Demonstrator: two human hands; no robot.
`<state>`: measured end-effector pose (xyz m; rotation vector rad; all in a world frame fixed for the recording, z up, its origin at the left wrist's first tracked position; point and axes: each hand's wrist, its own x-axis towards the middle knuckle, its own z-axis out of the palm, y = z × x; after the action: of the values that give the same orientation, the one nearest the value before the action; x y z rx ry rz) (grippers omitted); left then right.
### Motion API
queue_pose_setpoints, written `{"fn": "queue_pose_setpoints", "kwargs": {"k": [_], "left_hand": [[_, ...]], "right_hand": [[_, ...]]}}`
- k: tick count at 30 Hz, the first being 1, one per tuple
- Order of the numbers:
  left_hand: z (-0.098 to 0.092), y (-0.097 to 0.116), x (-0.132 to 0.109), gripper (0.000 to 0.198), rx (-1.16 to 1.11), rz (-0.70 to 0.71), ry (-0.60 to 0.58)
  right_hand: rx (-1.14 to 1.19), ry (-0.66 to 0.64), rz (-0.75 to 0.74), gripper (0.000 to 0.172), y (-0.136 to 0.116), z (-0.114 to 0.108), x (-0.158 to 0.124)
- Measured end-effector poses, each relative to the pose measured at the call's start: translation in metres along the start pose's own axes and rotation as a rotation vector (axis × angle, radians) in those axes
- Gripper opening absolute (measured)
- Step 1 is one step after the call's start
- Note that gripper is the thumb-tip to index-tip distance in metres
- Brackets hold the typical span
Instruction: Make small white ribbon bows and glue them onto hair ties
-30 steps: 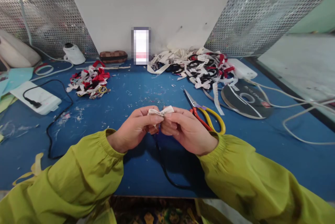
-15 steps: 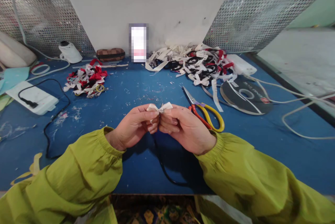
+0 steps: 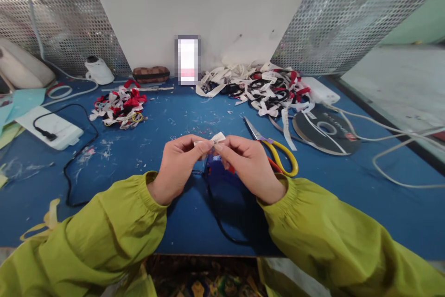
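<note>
- Your forearms, in loose yellow-green sleeves [image 3: 114, 216] gathered at the wrists, slant inward from both sides, probably so your hands can work together at your middle.
- Your left hand [image 3: 178, 162] and right hand [image 3: 252, 160] meet thumb to thumb above the blue tabletop [image 3: 139, 162], each narrowed to a pinch, fingers bent.
- Between your thumbs and fingertips is a small, folded white fabric ribbon [image 3: 218, 138], gripped from both sides, one flat end poking up; this likely keeps its folds together and in sight.
- Just below your fingers, partly hidden, is a dark-blue, hard-looking object [image 3: 214, 167]; its use cannot be told.
- Beside your right hand lie metal scissors with red and yellow handles [image 3: 274, 145], blades pointing away, seemingly for easy reach.
- Beyond your left hand sits a small heap of red and white ribbon pieces [image 3: 128, 98]; beyond your right, a larger black, white and red tangle [image 3: 269, 91], perhaps separated to avoid mixing.
</note>
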<state>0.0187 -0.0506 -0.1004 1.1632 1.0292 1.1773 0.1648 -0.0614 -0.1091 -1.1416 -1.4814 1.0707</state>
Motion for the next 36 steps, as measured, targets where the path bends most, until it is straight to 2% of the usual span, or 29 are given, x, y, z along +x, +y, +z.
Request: {"fn": "queue_pose_setpoints", "kwargs": {"k": [2, 5, 7, 8, 10, 13, 15, 18, 21, 27, 31, 33, 36], "left_hand": [[0.002, -0.002, -0.002, 0.018, -0.088, -0.064, 0.041], [0.004, -0.004, -0.004, 0.014, -0.214, -0.198, 0.063], [0.004, -0.004, -0.004, 0.013, -0.258, -0.253, 0.059], [0.004, -0.004, -0.003, 0.014, -0.258, -0.258, 0.056], [0.002, -0.003, 0.000, 0.017, -0.209, -0.209, 0.061], [-0.001, -0.001, 0.003, 0.020, -0.052, -0.064, 0.063], [-0.003, 0.000, 0.004, 0.020, 0.052, -0.018, 0.038], [-0.002, 0.001, 0.002, 0.019, 0.122, -0.019, -0.006], [0.000, 0.001, -0.001, 0.020, 0.058, -0.045, -0.028], [0.000, -0.002, 0.000, 0.025, -0.162, -0.272, -0.049], [-0.003, -0.002, 0.004, 0.032, -0.121, -0.205, -0.113], [-0.005, -0.001, 0.004, 0.030, -0.079, -0.152, -0.070], [-0.005, 0.000, 0.004, 0.024, -0.001, -0.095, 0.010]], "right_hand": [[-0.196, 0.045, -0.197, 0.027, 0.002, 0.000, -0.003], [-0.522, 0.040, -0.539, 0.026, 0.005, 0.000, -0.006], [-0.663, 0.009, -0.638, 0.027, 0.007, 0.000, -0.006], [-0.681, -0.002, -0.634, 0.027, 0.007, 0.000, -0.006], [-0.603, -0.013, -0.534, 0.024, 0.006, -0.001, -0.005], [-0.273, 0.051, -0.243, 0.018, 0.002, -0.002, -0.002], [-0.043, 0.099, -0.068, 0.019, 0.000, -0.004, 0.002], [0.091, 0.048, 0.037, 0.017, -0.002, -0.007, 0.006], [0.035, 0.008, 0.024, 0.011, -0.003, -0.007, 0.007], [-0.235, 0.063, -0.288, 0.010, -0.004, -0.005, 0.000], [-0.204, 0.185, -0.214, 0.011, -0.006, -0.007, 0.001], [-0.159, 0.216, -0.178, 0.010, -0.007, -0.007, 0.003], [-0.105, 0.184, -0.144, 0.010, -0.007, -0.006, 0.004]]}}
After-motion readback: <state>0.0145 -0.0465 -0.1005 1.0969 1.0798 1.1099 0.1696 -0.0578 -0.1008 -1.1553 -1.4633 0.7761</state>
